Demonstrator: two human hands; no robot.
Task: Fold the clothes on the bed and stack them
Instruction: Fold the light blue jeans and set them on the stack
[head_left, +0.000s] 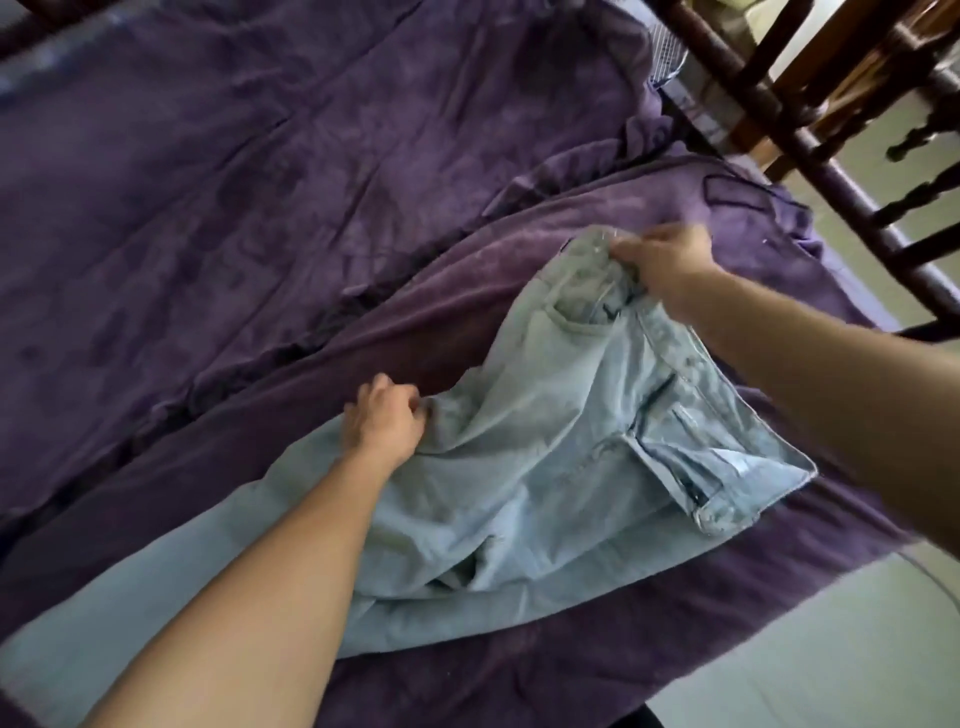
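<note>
— Lying where, the jeans (545, 467)?

— They are lying on the bed, resting on a dark purple blanket (467, 301) with a plush, towel-like nap that is spreading out under them. The denim is pale blue and soft-looking, and it is rumpling into loose folds around the seat. The legs are running away from the waist toward the near edge, passing under the left forearm.

— How is the left hand (384, 421) gripping?

— Its fingers are curling tight, bunching a fold of cloth at the far side of the jeans, about where the legs are starting.

— And the right hand (665, 265)?

— It is showing blurred, but its fingers are closing on the waistband (727, 397) at the far corner of the jeans, pinching the thick doubled denim and holding it slightly raised. The rest of the waistband is lying open, showing its paler inside and the fly flap.

— What is lying around the jeans?

— Beyond them a thinner purple sheet (234, 182) is covering the mattress and creasing in long, shallow wrinkles. Past the waist end, a dark turned-wood rail (769, 109) with round spindles is crossing the corner. A pale, smooth floor (831, 649) is showing past the blanket's edge on the near side of the jeans.
</note>
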